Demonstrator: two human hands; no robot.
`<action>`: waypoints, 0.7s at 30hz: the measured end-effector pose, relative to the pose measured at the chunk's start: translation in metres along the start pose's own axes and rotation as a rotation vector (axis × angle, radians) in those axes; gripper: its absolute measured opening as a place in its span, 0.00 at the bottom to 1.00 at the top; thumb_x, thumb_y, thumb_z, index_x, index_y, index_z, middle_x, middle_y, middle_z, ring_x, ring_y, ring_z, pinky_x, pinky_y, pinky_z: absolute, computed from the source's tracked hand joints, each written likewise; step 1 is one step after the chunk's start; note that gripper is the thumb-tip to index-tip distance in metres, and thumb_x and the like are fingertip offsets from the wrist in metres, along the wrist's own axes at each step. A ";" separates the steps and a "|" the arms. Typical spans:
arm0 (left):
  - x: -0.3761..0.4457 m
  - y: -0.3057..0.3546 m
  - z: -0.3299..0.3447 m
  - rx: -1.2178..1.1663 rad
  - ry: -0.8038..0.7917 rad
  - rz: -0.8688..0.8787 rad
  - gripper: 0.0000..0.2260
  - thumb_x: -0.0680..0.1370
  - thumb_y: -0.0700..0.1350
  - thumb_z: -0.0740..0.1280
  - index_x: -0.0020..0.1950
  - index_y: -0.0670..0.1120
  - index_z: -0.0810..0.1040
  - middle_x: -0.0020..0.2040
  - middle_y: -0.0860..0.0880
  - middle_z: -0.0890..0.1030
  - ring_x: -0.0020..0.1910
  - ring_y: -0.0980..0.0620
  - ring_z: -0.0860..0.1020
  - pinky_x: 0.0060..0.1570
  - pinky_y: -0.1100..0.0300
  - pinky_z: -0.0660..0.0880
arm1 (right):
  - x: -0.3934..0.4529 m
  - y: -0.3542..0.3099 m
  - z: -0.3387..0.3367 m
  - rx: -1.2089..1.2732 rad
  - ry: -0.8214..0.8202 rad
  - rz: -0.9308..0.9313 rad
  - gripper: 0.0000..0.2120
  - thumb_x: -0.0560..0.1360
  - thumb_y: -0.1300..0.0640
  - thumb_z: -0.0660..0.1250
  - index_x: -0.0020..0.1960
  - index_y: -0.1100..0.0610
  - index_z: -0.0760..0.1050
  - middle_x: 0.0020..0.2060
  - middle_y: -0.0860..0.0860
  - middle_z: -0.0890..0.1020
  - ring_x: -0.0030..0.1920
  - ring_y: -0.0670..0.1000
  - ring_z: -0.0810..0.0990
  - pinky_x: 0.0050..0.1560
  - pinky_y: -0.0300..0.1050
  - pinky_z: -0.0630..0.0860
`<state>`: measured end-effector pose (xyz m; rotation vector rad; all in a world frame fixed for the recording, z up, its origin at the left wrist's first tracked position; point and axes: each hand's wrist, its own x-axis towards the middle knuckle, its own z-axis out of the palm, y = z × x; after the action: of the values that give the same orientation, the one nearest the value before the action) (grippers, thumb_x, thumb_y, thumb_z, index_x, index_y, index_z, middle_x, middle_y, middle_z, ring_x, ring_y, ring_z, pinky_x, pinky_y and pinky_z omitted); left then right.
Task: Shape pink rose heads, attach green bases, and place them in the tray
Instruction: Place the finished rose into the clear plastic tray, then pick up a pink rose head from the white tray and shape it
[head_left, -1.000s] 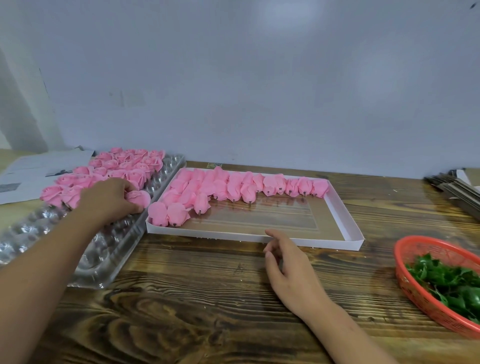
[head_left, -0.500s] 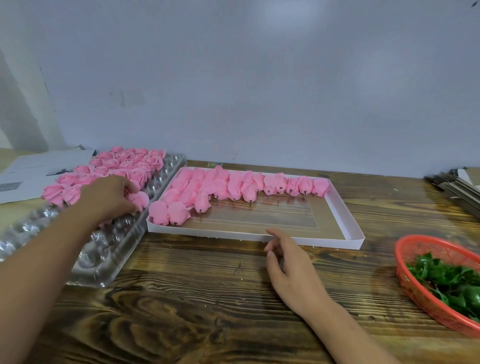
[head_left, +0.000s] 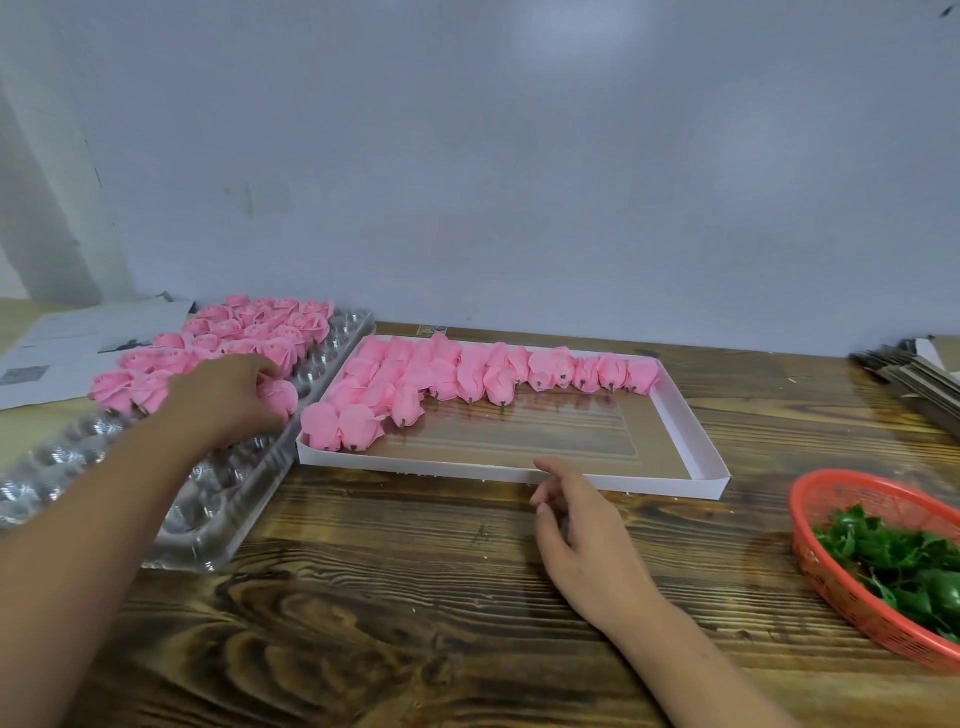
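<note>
While your left hand (head_left: 228, 400) works at the clear blister tray (head_left: 130, 493), take the white tray (head_left: 691, 441) as your landmark.

Far left of white tray: papers (head_left: 78, 343), flat on the wooden table (head_left: 415, 597). Blister tray lies alongside the white tray's left wall; unshaped rose heads (head_left: 249, 332) crowd its far end, near cells bare.

Left hand: fingers curled over one pink rose head (head_left: 283, 397) at the blister tray's right edge, just beside the white tray's left wall. Whether it is gripped outright or only covered, cannot tell; the thumb side is hidden.

Inside white tray: finished roses (head_left: 467, 371) in rows along the far wall and left corner, stubs pointing toward you. Near half bare.

Right hand (head_left: 582, 535): relaxed, fingers loosely spread, holding nothing, fingertips touching or nearly touching the white tray's near wall.

Right of white tray: red basket (head_left: 810, 525) of green bases (head_left: 893, 566); cardboard stack (head_left: 914, 379) beyond.

Judgement: the rose head lies on your left, the bases on your right. Your idle right hand is the nearer to the basket, so let it fetch a base.
</note>
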<state>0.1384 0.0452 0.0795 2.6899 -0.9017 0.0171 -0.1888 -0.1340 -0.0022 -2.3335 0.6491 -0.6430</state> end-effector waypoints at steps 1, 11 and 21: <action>-0.001 0.003 0.001 0.000 0.014 0.006 0.23 0.72 0.43 0.73 0.67 0.47 0.78 0.59 0.47 0.82 0.48 0.45 0.81 0.54 0.48 0.81 | 0.000 0.000 0.000 -0.004 0.000 -0.003 0.21 0.82 0.57 0.61 0.72 0.45 0.65 0.48 0.36 0.76 0.48 0.37 0.77 0.44 0.32 0.74; -0.057 0.091 0.054 -0.306 0.302 0.355 0.08 0.78 0.41 0.68 0.56 0.46 0.84 0.53 0.48 0.84 0.53 0.49 0.80 0.61 0.47 0.75 | -0.001 -0.001 0.000 -0.045 0.014 -0.032 0.17 0.81 0.53 0.62 0.69 0.44 0.68 0.47 0.36 0.76 0.48 0.37 0.77 0.42 0.32 0.74; -0.089 0.116 0.112 -0.239 0.201 0.590 0.11 0.83 0.45 0.63 0.63 0.47 0.80 0.58 0.50 0.82 0.60 0.52 0.77 0.68 0.55 0.68 | 0.069 -0.008 -0.009 -0.016 0.193 0.123 0.04 0.76 0.55 0.67 0.47 0.48 0.73 0.39 0.42 0.78 0.40 0.42 0.77 0.38 0.36 0.70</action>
<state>-0.0106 -0.0222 -0.0041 2.0782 -1.4835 0.2809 -0.1398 -0.1728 0.0287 -2.2434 0.8798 -0.8147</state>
